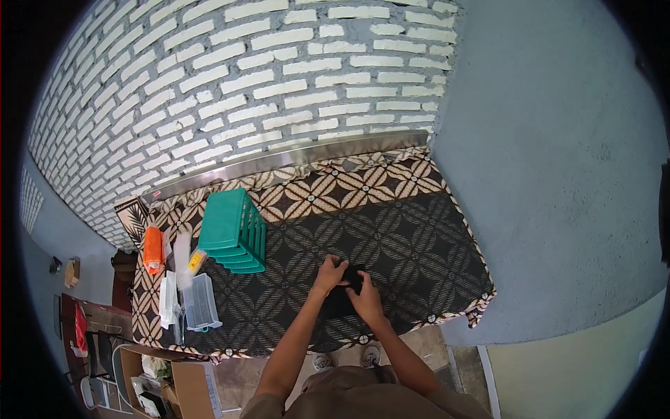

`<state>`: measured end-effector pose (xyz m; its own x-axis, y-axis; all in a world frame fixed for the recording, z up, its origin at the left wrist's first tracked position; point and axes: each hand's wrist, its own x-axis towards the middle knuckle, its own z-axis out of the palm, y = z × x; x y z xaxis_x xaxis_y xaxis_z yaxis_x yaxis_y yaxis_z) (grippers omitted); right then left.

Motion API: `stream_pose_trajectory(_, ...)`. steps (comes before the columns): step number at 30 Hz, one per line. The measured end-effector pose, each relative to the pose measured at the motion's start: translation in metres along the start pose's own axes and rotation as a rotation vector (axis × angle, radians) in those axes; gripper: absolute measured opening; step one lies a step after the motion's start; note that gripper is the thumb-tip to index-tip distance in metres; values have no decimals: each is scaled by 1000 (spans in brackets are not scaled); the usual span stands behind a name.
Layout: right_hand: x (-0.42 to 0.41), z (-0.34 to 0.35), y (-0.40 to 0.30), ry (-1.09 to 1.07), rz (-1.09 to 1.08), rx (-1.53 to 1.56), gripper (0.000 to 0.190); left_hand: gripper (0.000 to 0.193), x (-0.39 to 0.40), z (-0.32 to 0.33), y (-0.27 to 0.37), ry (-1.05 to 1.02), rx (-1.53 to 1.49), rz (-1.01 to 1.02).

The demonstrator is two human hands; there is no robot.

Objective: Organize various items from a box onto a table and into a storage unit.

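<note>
My left hand point(330, 276) and my right hand point(367, 297) are close together over the front middle of a table with a patterned cloth point(429, 246). Between them is a small black item point(354, 278), dark against the dark cloth; its kind cannot be told. The fingers of both hands are curled around its sides. Left of my hands stands a green plastic drawer unit or rack point(222, 220) with open slots on its side. A clear plastic drawer or bin point(201, 302) lies in front of it.
At the table's left are an orange packet point(153, 250), a yellow-labelled pack point(196, 261) and a white package point(168, 299). An open cardboard box point(193, 390) with mixed items stands on the floor at lower left. A brick wall runs behind the table, a grey wall at the right.
</note>
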<state>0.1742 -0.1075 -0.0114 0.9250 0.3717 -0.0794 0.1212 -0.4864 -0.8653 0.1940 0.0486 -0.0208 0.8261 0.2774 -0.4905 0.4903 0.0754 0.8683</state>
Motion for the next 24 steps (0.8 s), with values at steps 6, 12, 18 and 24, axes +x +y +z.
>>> stream_pose_trajectory(6,8,-20,27,-85,257,-264,49,54,-39,23,-47,432,897,552)
stream_pose_trajectory(12,9,-19,30,-24,152,-243,39,64,-39,19,-71,783,656,306)
stream_pose_trajectory(18,19,-9,60,-63,58,-231,52,59,-78,-4,-17,92,-359,-89)
stream_pose_trajectory(24,2,-16,-2,-455,255,767,67,53,-151,-34,-42,-33,-917,-4)
